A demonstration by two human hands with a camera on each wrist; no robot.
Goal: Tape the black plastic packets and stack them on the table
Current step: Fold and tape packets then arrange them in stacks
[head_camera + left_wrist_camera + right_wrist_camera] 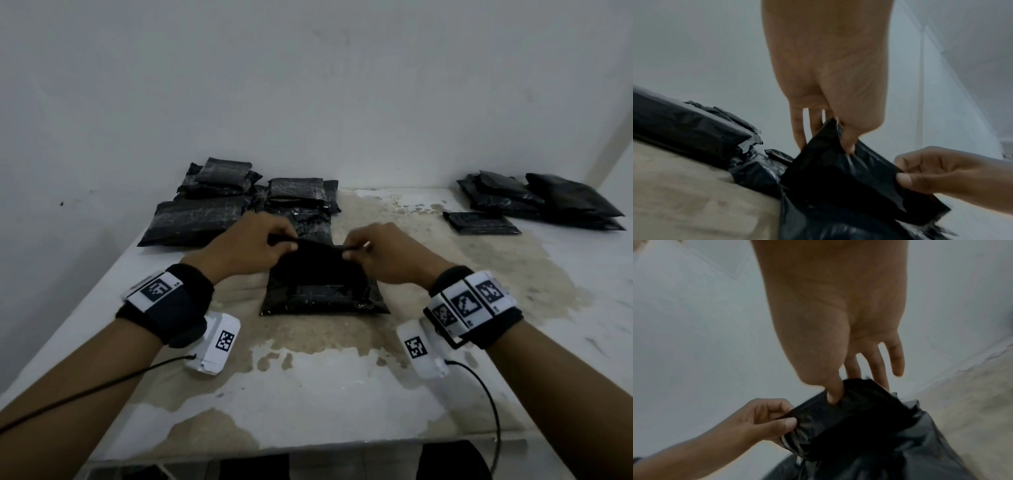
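Observation:
A black plastic packet lies on the table in front of me, its far flap lifted. My left hand pinches the flap's left corner between thumb and fingers. My right hand pinches the right corner the same way. In the left wrist view my left hand grips the flap while the right hand holds its other end. The right wrist view shows my right hand on the flap and the left hand pinching the opposite end. No tape is visible.
Several black packets are heaped at the back left of the table, just beyond my hands. Another pile of packets sits at the back right. The tabletop is worn and stained, backed by a white wall.

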